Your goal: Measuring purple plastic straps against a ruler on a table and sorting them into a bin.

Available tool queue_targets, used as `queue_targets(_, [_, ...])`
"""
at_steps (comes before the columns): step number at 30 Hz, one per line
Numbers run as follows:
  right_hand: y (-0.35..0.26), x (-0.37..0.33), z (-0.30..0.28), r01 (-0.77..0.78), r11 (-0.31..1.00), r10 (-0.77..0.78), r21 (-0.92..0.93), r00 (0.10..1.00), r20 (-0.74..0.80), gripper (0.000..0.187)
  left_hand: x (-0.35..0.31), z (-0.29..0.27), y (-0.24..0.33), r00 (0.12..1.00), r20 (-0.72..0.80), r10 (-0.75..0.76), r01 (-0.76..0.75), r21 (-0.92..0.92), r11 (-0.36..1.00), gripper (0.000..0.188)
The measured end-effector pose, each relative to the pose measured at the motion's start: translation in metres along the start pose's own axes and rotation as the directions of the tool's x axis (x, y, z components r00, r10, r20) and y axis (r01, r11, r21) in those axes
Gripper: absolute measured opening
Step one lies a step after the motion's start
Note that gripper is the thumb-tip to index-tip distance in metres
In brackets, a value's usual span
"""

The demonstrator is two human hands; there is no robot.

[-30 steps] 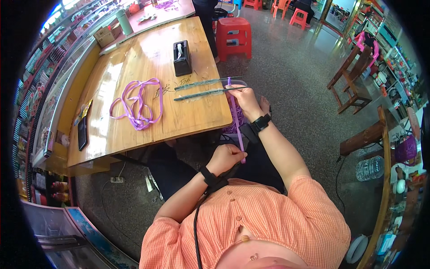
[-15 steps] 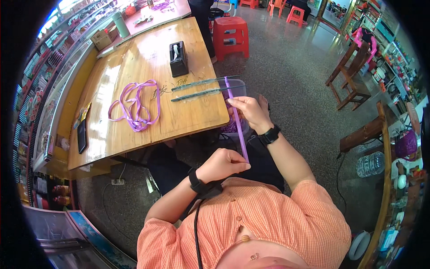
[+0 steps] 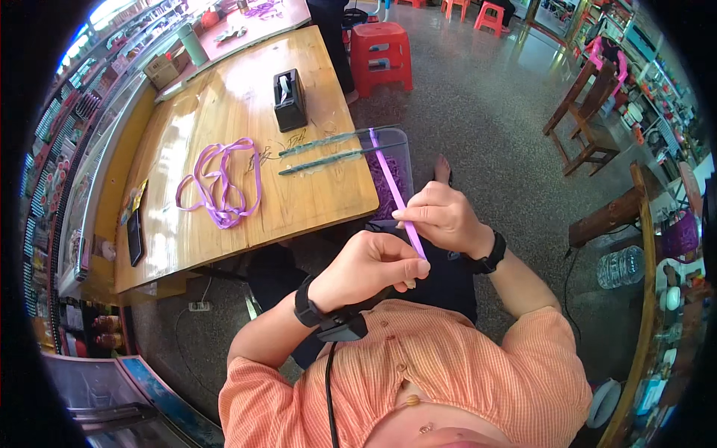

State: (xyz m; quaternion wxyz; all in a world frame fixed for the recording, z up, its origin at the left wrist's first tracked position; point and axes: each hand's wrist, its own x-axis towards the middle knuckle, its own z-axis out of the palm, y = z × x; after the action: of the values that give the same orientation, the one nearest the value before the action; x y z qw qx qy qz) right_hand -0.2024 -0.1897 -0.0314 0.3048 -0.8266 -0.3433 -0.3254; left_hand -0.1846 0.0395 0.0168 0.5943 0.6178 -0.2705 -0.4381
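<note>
Through my remote feed I have a red plastic stool (image 3: 381,56) up at twelve o'clock, and toward eleven a pink-topped table (image 3: 276,28), with a green bottle (image 3: 193,45) and a cardboard box (image 3: 160,71) standing between ten and eleven. Over at nine I can make out a dark phone (image 3: 135,237) with a yellow packet (image 3: 140,194) just beyond it, while a white power socket (image 3: 199,306) lies on the floor at eight. Round my other side, a wooden chair (image 3: 586,119) stands at two, a large clear plastic bottle (image 3: 620,266) sits at three, and a pale ring-shaped object (image 3: 603,403) shows at four.
</note>
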Motion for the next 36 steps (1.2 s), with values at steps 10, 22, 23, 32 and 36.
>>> queue_targets(10, [0.111,0.139,-0.027,0.072,0.949,-0.124,-0.307,0.980,-0.155,0.023,0.040,-0.080,0.091,0.741,-0.378,0.555,-0.515,0.211,0.831,0.033])
queue_targets(22, [0.243,0.123,0.056,-0.477,0.871,0.470,0.121,0.879,0.082,0.015,0.135,-0.149,0.072,0.823,-0.358,0.441,-0.185,0.565,0.804,0.023])
queue_targets(23, [0.246,0.118,0.061,-0.473,0.868,0.467,0.149,0.881,0.078,0.015,0.141,-0.153,0.069,0.817,-0.356,0.453,-0.180,0.588,0.789,0.022])
queue_targets(32, [0.255,0.056,0.092,-0.718,0.676,0.645,0.168,0.686,0.335,0.021,0.176,-0.165,0.034,0.834,-0.100,0.543,-0.169,0.890,0.423,0.028])
queue_targets(36, [0.213,0.026,0.098,-0.801,0.365,0.621,0.475,0.589,0.517,0.023,0.184,-0.170,0.027,0.910,-0.125,0.395,-0.045,0.918,0.393,0.030])
